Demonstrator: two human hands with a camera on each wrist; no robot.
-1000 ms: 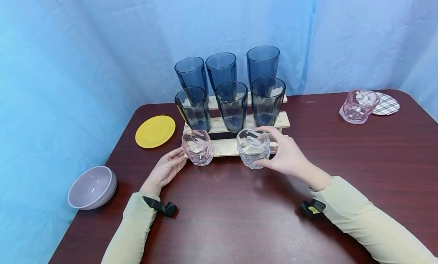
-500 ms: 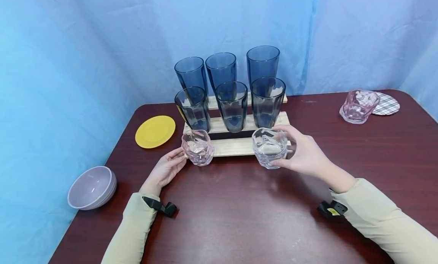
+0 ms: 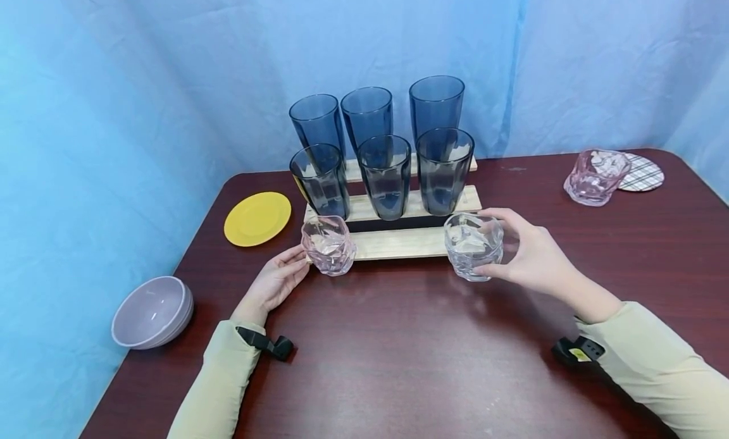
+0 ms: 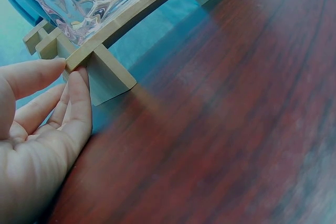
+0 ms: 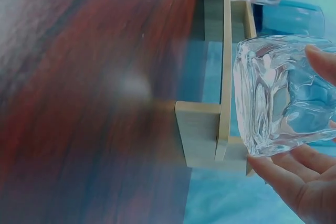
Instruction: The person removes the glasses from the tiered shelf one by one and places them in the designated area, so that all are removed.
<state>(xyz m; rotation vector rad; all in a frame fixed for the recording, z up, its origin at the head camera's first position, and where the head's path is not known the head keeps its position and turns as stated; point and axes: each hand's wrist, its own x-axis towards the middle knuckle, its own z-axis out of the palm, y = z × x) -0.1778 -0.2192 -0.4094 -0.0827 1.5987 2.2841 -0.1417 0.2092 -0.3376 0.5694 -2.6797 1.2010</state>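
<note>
- Right hand [image 3: 532, 255] grips the clear faceted glass tumbler [image 3: 474, 245] at the right end of the stepped wooden rack [image 3: 398, 243]; bare table beyond.
- Left hand [image 3: 277, 281], fingers relaxed, touches the rack's left end, shown only by the left wrist view.

- Clear tumbler [image 3: 474, 245]: glossy, faceted glass.
- Pink tumbler [image 3: 328, 244]: tinted glass, rippled and shiny.
- 6 tall cups [image 3: 387, 173]: smooth, dark blue-grey, see-through.
- Stepped rack [image 3: 398, 241]: pale, matt, unfinished wood.
- Table [image 3: 398, 350]: dark red wood grain, faintly glossy.
- Backdrop [image 3: 142, 78]: blue cloth, creased.
- Sleeves [image 3: 655, 369]: soft matt fabric.
</note>
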